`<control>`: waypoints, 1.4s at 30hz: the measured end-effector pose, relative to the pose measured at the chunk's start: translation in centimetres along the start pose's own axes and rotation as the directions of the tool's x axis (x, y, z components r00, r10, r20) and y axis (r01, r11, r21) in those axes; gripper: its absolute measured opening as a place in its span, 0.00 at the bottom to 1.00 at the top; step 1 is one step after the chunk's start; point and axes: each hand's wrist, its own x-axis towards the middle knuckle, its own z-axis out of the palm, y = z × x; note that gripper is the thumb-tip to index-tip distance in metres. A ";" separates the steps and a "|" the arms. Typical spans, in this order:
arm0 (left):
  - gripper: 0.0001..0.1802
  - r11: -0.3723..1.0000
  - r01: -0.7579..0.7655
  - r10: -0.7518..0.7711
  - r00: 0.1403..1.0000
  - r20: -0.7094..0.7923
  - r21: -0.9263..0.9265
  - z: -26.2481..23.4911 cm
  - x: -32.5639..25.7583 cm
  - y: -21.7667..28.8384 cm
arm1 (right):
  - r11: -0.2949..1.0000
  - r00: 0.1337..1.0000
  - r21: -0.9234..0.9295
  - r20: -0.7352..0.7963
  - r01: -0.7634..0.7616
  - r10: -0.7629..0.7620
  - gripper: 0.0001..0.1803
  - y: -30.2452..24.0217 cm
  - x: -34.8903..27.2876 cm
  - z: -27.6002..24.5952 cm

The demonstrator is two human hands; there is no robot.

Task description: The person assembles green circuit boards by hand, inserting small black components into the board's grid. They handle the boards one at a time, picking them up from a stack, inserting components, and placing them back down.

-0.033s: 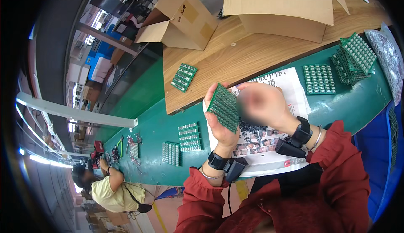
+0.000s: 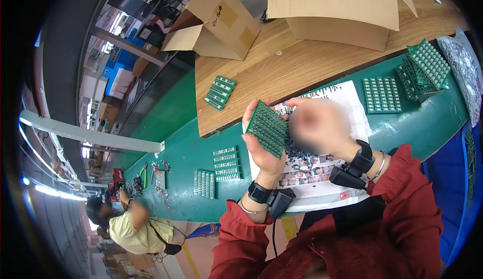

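My left hand (image 2: pixel 261 153) is closed around the edges of a green circuit board (image 2: pixel 267 129), which is tilted and covered with rows of small parts. Just right of the board is my right hand (image 2: pixel 324 125), its fingers curled in toward it. A blur covers part of that hand, so whatever it holds cannot be made out. Under both hands lies a printed paper sheet (image 2: pixel 358 118) with a heap of small black pieces (image 2: pixel 300 157) on it.
Green boards (image 2: pixel 227 163) lie left of the paper; another board (image 2: pixel 220 92) rests on the wooden surface. At right are a single board (image 2: pixel 381 95), a board stack (image 2: pixel 427 67) and a plastic bag (image 2: pixel 462 72). Two cardboard boxes (image 2: pixel 332 7) stand behind. A co-worker (image 2: pixel 138 228) sits far left.
My right hand has shifted very slightly to the right, away from the board. The left hand and its board stay almost in place.
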 end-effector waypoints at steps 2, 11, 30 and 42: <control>0.44 1.000 -0.015 0.015 1.000 -0.016 -0.008 -0.2 0.0 -0.1 | 1.000 1.000 0.010 0.001 -0.017 0.017 0.26 -0.3 0.0 0.0; 0.43 0.999 -0.035 0.035 0.999 0.001 -0.020 -0.1 0.0 -0.3 | 0.999 1.000 -0.039 0.007 -0.017 0.018 0.25 -0.1 0.1 0.3; 0.44 0.997 -0.031 0.031 1.000 -0.005 0.066 0.2 -0.2 -0.4 | 0.997 0.996 0.030 -0.048 0.077 -0.076 0.22 -0.6 -0.3 0.7; 0.47 0.991 -0.044 0.035 0.997 0.075 0.124 0.7 -0.5 -0.2 | 0.998 0.998 -0.042 -0.008 0.054 -0.054 0.22 -0.9 -0.3 0.6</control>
